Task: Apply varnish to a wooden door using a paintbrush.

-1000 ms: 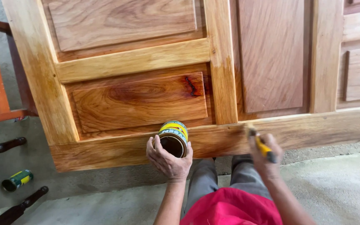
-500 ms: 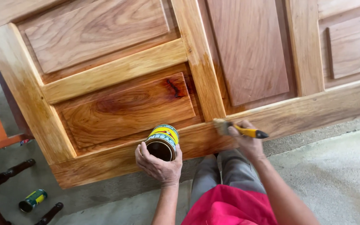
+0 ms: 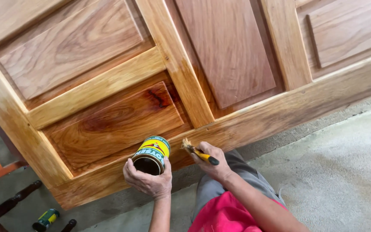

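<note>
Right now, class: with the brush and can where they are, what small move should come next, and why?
Probably dip the brush into the open can. The right hand holds its bristles just beside the rim, off the door's bottom rail, while the left hand tilts the can's mouth towards it.

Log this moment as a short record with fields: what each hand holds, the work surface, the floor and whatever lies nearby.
left hand: left hand grips a small open yellow and green tin can with dark liquid inside
right hand: right hand holds a yellow-handled paintbrush, bristles at the bottom rail
surface: large panelled wooden door, lower left panel darker and glossy
floor: grey concrete floor
nearby: second small yellow and green can lying on its side at lower left; dark wooden furniture legs beside it
</note>
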